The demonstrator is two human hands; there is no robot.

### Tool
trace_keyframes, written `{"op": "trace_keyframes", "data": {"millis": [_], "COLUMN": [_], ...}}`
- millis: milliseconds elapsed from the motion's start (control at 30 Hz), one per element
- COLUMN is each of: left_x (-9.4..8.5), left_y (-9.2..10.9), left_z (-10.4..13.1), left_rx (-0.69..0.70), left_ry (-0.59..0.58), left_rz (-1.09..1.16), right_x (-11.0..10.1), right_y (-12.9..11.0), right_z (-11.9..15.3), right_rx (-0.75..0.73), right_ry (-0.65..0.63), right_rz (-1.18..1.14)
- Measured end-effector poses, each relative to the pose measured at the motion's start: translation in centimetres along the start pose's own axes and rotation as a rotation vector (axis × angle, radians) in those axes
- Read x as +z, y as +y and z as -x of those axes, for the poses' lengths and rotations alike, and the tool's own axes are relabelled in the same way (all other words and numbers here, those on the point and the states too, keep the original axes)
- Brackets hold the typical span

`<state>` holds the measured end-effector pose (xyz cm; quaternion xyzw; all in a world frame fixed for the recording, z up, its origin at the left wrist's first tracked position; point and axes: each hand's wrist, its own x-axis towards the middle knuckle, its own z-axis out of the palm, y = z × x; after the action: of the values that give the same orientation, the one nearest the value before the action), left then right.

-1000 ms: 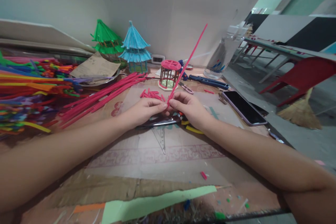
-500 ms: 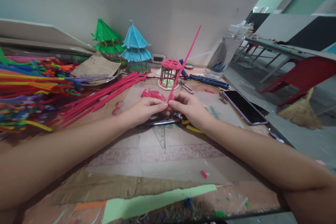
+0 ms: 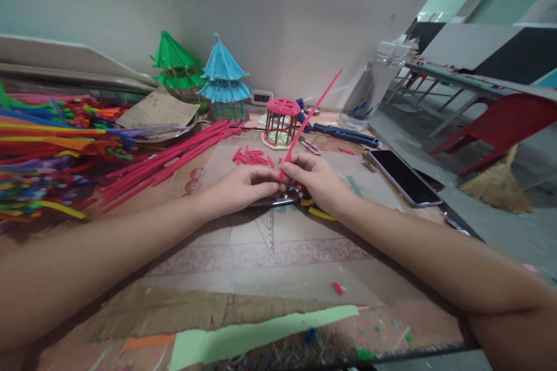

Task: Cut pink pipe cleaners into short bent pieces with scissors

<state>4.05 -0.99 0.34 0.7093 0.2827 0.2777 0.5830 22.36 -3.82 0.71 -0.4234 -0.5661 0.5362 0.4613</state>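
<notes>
A long pink pipe cleaner slants up to the right from between my hands. My right hand pinches it near its lower end, thumb against fingers. My left hand meets that same end with closed fingertips; the exact grip is partly hidden. Just behind them, short cut pink pipe-cleaner pieces lie in a small heap. Beyond stands a little round pavilion frame with a pink top, brown posts and a pale base. Under the hands shows a dark tray edge, with a clear set square in front.
A bundle of pink pipe cleaners and many coloured ones lie left. Green and blue roofed models stand against the wall. Rightward are blue-handled pliers, a phone and a clear bottle.
The pink pipe cleaner has tilted further right and its tip is lower. My left thumb has shifted slightly down and right; my right hand has barely moved.
</notes>
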Motion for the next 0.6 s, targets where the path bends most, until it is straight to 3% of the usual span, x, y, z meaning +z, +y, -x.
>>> {"op": "trace_keyframes", "data": {"millis": [267, 600], "left_x": [0.11, 0.15], "left_y": [0.20, 0.33], "left_z": [0.24, 0.47], "left_rx": [0.118, 0.118], "left_ry": [0.041, 0.083], "left_rz": [-0.278, -0.288], "right_x": [-0.06, -0.05], "right_y": [0.21, 0.27], "right_z": [-0.08, -0.15], "right_rx": [-0.002, 0.003], "right_ry": [-0.008, -0.053], "right_rz": [0.044, 0.035]}}
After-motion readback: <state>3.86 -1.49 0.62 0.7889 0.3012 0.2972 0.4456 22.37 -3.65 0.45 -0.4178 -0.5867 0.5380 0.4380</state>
